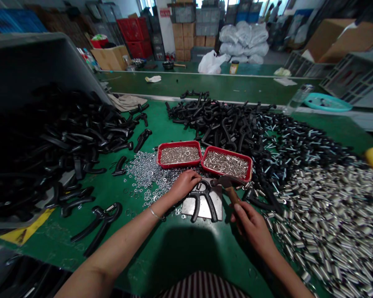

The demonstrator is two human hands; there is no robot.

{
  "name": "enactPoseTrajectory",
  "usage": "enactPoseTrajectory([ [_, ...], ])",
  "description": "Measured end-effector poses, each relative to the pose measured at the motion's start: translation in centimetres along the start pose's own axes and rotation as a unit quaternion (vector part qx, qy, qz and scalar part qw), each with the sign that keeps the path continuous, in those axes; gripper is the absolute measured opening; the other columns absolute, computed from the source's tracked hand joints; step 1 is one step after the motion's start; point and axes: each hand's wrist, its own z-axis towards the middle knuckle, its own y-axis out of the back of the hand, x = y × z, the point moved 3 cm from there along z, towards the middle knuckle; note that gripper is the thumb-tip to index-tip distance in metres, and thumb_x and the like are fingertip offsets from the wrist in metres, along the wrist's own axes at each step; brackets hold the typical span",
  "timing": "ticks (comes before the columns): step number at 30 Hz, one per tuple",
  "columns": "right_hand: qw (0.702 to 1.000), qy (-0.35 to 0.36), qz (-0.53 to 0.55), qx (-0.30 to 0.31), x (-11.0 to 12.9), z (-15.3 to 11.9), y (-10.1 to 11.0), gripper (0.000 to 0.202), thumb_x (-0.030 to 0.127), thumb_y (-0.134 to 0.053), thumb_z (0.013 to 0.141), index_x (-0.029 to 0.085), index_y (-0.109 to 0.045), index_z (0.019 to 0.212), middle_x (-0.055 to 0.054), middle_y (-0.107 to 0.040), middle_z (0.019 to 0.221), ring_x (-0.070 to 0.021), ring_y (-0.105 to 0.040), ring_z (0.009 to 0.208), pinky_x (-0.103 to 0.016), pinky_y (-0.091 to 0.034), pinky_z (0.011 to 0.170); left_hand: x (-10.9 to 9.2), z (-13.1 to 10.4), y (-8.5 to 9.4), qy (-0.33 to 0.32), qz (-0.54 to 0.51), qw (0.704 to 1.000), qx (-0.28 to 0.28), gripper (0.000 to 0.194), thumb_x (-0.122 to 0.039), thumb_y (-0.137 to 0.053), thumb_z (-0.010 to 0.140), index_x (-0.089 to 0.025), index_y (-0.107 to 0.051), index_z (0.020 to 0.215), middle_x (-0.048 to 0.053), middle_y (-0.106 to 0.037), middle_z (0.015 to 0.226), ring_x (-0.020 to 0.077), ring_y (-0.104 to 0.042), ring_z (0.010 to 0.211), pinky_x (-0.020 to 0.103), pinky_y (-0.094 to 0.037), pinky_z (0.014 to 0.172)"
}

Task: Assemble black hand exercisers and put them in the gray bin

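My right hand (251, 221) is closed around the wooden handle of a hammer (232, 194), its dark head above the right edge of a small metal plate (217, 203). On that plate lies a black hand grip strengthener (196, 205), its two handles spread toward me and a spring near its top. My left hand (185, 183) is at the upper left of this strengthener, fingertips pinched together. Whatever they hold is too small to make out. Another assembled hand grip strengthener (104, 223) rests on the green table to the left.
Behind the plate stand two red trays, one with small rings (180, 155), one with small metal pins (226, 163). Washers (146, 174) lie scattered left. Metal springs (326, 219) are heaped right, black handles (224, 120) behind. A grey crate (77, 54) spills black handles at left.
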Motion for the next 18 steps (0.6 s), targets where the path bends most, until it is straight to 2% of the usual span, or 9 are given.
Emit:
enactPoseTrajectory([
  [2, 1.0, -0.002, 0.002, 0.004, -0.1, -0.1, -0.1, 0.037, 0.057, -0.05, 0.094, 0.021, -0.059, 0.102, 0.001, -0.062, 0.071, -0.0118, -0.047, 0.046, -0.023, -0.035, 0.039, -0.3, -0.3, -0.2, -0.023, 0.044, 0.999, 0.0, 0.013, -0.021, -0.056, 0.094, -0.016, -0.068, 0.092, 0.006, -0.067, 0.096, 0.0194, -0.063, 0.093, 0.033, -0.049, 0.088],
  [4, 1.0, -0.003, -0.001, 0.004, -0.2, -0.1, -0.1, 0.037, 0.056, -0.049, 0.095, 0.021, -0.059, 0.102, 0.001, -0.062, 0.071, -0.0119, -0.047, 0.046, -0.023, -0.035, 0.04, -0.6, -0.6, -0.5, -0.072, 0.124, 0.99, 0.0, 0.016, -0.022, -0.051, 0.097, -0.016, -0.066, 0.094, 0.008, -0.065, 0.097, 0.0215, -0.06, 0.096, 0.037, -0.048, 0.089],
  [8, 0.998, 0.015, -0.065, 0.013, -0.3, 0.4, 0.3, 0.039, 0.057, -0.044, 0.096, 0.022, -0.06, 0.091, 0.001, -0.063, 0.068, -0.0134, -0.051, 0.047, -0.025, -0.039, 0.045, -1.1, -1.1, -1.1, -0.169, 0.262, 0.95, 0.02, 0.023, -0.018, -0.042, 0.1, -0.014, -0.064, 0.099, 0.011, -0.062, 0.1, 0.0248, -0.054, 0.099, 0.041, -0.044, 0.091],
  [11, 0.981, 0.064, -0.181, 0.021, 0.9, 1.5, 1.2, 0.041, 0.055, -0.042, 0.097, 0.021, -0.064, 0.096, -0.002, -0.067, 0.071, -0.0183, -0.06, 0.058, -0.028, -0.044, 0.054, -1.3, -1.2, -1.0, -0.152, 0.254, 0.955, 0.022, 0.021, -0.021, -0.043, 0.1, -0.014, -0.063, 0.1, 0.01, -0.062, 0.099, 0.0239, -0.054, 0.097, 0.04, -0.046, 0.089],
  [14, 0.951, 0.131, -0.278, 0.027, 3.8, 2.1, 1.9, 0.039, 0.052, -0.044, 0.097, 0.021, -0.066, 0.108, -0.006, -0.073, 0.088, -0.0228, -0.067, 0.075, -0.033, -0.049, 0.068, -2.0, -2.4, -0.3, -0.111, 0.211, 0.971, -0.035, 0.022, -0.029, -0.05, 0.099, -0.014, -0.06, 0.112, 0.011, -0.062, 0.11, 0.0242, -0.055, 0.106, 0.041, -0.045, 0.095],
  [16, 0.936, 0.173, -0.305, 0.022, 6.0, 2.2, 1.9, 0.039, 0.05, -0.043, 0.098, 0.022, -0.064, 0.115, -0.008, -0.073, 0.097, -0.0242, -0.068, 0.083, -0.034, -0.049, 0.074, -2.8, -3.9, 0.2, -0.116, 0.198, 0.971, -0.071, 0.027, -0.03, -0.049, 0.1, -0.014, -0.058, 0.12, 0.012, -0.061, 0.119, 0.0248, -0.053, 0.113, 0.044, -0.042, 0.1],
  [18, 0.925, 0.208, -0.318, -0.007, 7.7, 2.4, 1.5, 0.041, 0.049, -0.039, 0.1, 0.022, -0.061, 0.121, -0.01, -0.073, 0.102, -0.0251, -0.068, 0.088, -0.035, -0.049, 0.076, -3.6, -5.7, 0.2, -0.149, 0.201, 0.967, -0.054, 0.028, -0.027, -0.045, 0.101, -0.015, -0.059, 0.122, 0.012, -0.063, 0.12, 0.0248, -0.053, 0.114, 0.045, -0.04, 0.102],
])
